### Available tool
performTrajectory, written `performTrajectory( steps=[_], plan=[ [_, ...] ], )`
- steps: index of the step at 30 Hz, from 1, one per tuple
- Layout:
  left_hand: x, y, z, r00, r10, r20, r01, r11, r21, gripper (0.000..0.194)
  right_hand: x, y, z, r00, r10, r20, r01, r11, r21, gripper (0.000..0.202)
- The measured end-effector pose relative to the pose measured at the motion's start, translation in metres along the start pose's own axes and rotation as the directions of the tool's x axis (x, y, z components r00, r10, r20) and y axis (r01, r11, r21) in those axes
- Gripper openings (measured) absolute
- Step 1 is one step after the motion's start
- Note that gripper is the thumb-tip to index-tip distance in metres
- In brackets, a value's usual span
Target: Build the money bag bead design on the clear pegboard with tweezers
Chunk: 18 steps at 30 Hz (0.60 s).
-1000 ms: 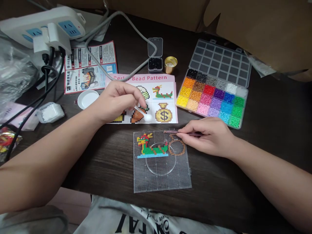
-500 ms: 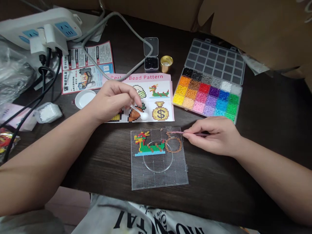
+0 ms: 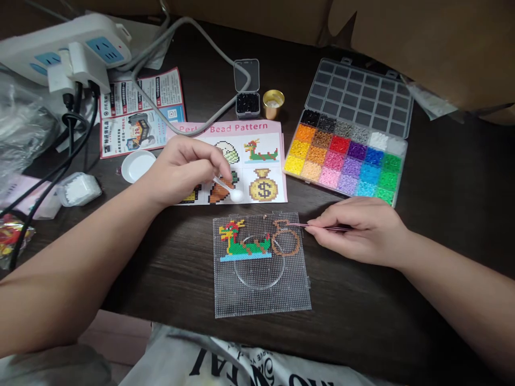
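My left hand (image 3: pixel 191 169) is closed around the handle of a small white spoon (image 3: pixel 236 195), held over the bead pattern sheet (image 3: pixel 265 212). In my right hand (image 3: pixel 358 228) I pinch thin pink tweezers (image 3: pixel 319 227), their tips at the neck of a brown bead outline (image 3: pixel 298 242) shaped like a money bag. That outline sits at the upper right of a clear pegboard (image 3: pixel 261 300). Beside it on the board is a finished-looking dragon boat (image 3: pixel 249 246) of green, red, yellow and blue beads. Whether the tweezers grip a bead is too small to tell.
Right of the sheet stands an open compartment box of coloured beads (image 3: pixel 341 155). Behind the sheet are a small box of black beads (image 3: pixel 248 103) and a gold cup (image 3: pixel 273 104). To the left lie a white dish (image 3: pixel 139 165), a tub of white pieces (image 3: pixel 79 187) and a power strip (image 3: pixel 100 40).
The tweezer tips have shifted slightly right and down in view, along the neck of the brown outline. My left hand keeps its hold on the spoon, and the whole view has moved slightly.
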State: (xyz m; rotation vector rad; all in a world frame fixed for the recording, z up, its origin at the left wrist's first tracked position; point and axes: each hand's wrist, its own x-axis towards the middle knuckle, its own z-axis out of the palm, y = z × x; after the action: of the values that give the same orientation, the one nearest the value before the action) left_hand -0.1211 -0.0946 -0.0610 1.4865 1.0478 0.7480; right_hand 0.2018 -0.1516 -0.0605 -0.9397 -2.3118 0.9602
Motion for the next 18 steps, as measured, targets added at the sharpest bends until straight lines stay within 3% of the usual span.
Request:
performTrajectory(
  steps=[18],
  plan=[
    [-0.0008, 0.0002, 0.0007, 1.000, -0.015, -0.016, 0.016, 1.000, 0.021, 0.030, 0.0014, 0.0007, 0.0007, 1.000, -0.017, -0.001, 0.017, 1.000, -0.020, 0.007]
  ],
)
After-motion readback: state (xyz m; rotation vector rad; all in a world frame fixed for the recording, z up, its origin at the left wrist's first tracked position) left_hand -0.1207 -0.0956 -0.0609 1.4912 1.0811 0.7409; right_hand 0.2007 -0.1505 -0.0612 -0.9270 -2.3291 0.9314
